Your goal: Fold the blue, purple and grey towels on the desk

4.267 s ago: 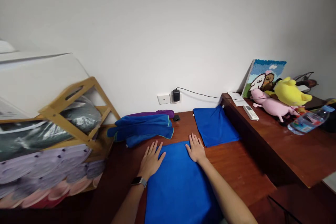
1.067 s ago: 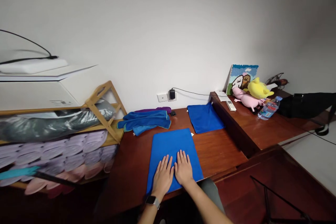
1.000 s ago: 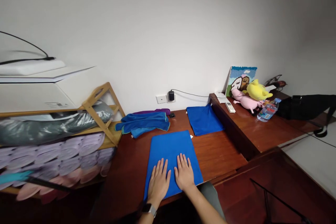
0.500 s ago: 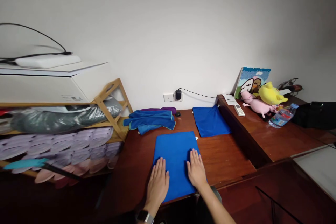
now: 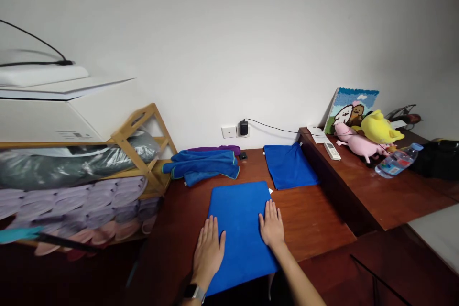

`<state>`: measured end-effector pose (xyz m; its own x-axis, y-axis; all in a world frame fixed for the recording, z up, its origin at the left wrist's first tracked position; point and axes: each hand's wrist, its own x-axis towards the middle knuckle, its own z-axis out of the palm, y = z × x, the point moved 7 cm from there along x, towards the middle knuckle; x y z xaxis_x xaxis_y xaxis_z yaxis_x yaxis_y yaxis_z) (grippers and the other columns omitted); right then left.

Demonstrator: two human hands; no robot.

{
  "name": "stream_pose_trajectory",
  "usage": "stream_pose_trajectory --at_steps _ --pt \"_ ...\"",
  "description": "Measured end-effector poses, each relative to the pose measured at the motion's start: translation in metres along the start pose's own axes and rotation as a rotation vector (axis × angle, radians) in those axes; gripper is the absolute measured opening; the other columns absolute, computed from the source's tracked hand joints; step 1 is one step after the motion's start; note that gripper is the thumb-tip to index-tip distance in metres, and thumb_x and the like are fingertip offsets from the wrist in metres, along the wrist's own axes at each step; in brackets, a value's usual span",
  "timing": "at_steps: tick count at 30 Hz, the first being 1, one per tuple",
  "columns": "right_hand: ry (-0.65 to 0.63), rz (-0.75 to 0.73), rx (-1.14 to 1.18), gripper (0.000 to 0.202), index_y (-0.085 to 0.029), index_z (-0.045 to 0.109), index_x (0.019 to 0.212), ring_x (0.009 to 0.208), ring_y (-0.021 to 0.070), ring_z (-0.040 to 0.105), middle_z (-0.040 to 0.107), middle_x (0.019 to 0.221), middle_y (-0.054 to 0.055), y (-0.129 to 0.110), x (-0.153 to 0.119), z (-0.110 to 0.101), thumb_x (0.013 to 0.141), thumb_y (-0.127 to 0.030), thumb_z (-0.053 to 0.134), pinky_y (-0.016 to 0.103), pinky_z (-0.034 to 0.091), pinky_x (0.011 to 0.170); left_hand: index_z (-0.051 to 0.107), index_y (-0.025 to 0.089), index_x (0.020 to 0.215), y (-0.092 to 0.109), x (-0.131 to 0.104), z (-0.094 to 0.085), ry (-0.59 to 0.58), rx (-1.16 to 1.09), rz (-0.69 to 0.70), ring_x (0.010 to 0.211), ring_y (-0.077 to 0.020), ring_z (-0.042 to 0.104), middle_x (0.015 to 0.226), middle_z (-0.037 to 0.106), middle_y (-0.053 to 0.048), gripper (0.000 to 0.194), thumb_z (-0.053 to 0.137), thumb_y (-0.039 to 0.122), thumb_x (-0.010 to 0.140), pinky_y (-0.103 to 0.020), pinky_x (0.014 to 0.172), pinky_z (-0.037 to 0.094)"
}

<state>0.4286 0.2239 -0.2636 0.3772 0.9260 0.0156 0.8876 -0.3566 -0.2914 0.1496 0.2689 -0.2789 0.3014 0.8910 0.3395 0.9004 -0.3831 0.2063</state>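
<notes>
A blue cloth (image 5: 241, 229) lies flat on the brown wooden table (image 5: 304, 222), its near edge at the table's front. My left hand (image 5: 208, 253) rests open on the cloth's left edge, fingers stretched out and thumb apart. On the right edge lies my right hand (image 5: 272, 224), also open and flat. Behind it to the right is a folded blue cloth (image 5: 290, 166) with a small white tag. At the back left sits a crumpled heap of blue towels (image 5: 202, 165), with a purple cloth (image 5: 229, 149) behind it.
To the left stands a wooden rack (image 5: 143, 141) with lilac slippers (image 5: 96, 201) and a white box (image 5: 96, 112). A raised ledge on the right holds a water bottle (image 5: 398, 160), a remote control (image 5: 332, 151) and plush toys (image 5: 382, 126). A black charger (image 5: 244, 127) is plugged into the wall.
My hands have moved slightly apart, out to the cloth's side edges. The cloth's near edge appears lower and closer to me. The view has shifted a little.
</notes>
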Motion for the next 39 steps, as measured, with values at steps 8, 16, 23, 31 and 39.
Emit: stream_pose_trajectory --at_steps 8,16,23,31,39 --pt "0.084 -0.11 0.038 0.067 -0.01 0.029 0.171 0.166 0.0266 0.018 0.02 0.177 0.012 -0.044 0.025 -0.025 0.114 -0.044 0.022 0.047 0.018 0.135 0.038 0.012 0.166 0.024 0.048 -0.014 0.059 -0.034 0.075 0.161 -0.0284 0.038 0.172 0.041 -0.015 0.066 0.025 0.044 0.11 -0.05 0.133 0.032" --pt "-0.051 -0.234 0.093 0.063 -0.012 0.033 0.17 0.166 0.0248 0.02 0.026 0.176 0.011 -0.109 0.09 -0.006 0.114 -0.042 0.026 0.046 0.015 0.135 0.057 0.012 0.155 0.059 0.14 0.031 -0.035 -0.02 0.147 0.152 -0.0288 0.051 0.161 0.057 -0.016 0.061 0.028 0.036 0.108 -0.051 0.127 0.04" --pt "-0.061 -0.071 0.026 0.067 -0.007 0.023 0.171 0.167 0.0248 0.015 0.017 0.178 0.012 -0.031 0.11 -0.012 0.113 -0.04 0.027 0.044 0.01 0.136 0.047 0.004 0.16 -0.006 0.141 0.035 -0.045 0.023 -0.002 0.158 -0.0312 0.042 0.168 0.045 -0.02 0.07 0.024 0.044 0.107 -0.052 0.131 0.034" --pt "0.102 -0.063 0.132 0.064 -0.005 0.029 0.17 0.166 0.0284 0.02 0.022 0.176 0.016 -0.036 0.078 -0.031 0.112 -0.033 0.026 0.05 0.019 0.135 0.044 0.0 0.16 0.014 0.118 -0.004 0.024 -0.009 0.06 0.159 -0.0317 0.041 0.169 0.043 -0.022 0.065 0.027 0.035 0.108 -0.052 0.133 0.033" --pt "0.021 -0.32 0.234 0.064 -0.015 0.034 0.17 0.164 0.026 0.026 0.028 0.175 0.009 -0.093 -0.025 0.003 0.114 -0.047 0.033 0.047 0.022 0.135 0.056 0.015 0.156 0.041 0.002 0.002 0.023 -0.025 0.197 0.154 -0.0311 0.049 0.164 0.053 -0.014 0.058 0.032 0.031 0.106 -0.056 0.128 0.041"
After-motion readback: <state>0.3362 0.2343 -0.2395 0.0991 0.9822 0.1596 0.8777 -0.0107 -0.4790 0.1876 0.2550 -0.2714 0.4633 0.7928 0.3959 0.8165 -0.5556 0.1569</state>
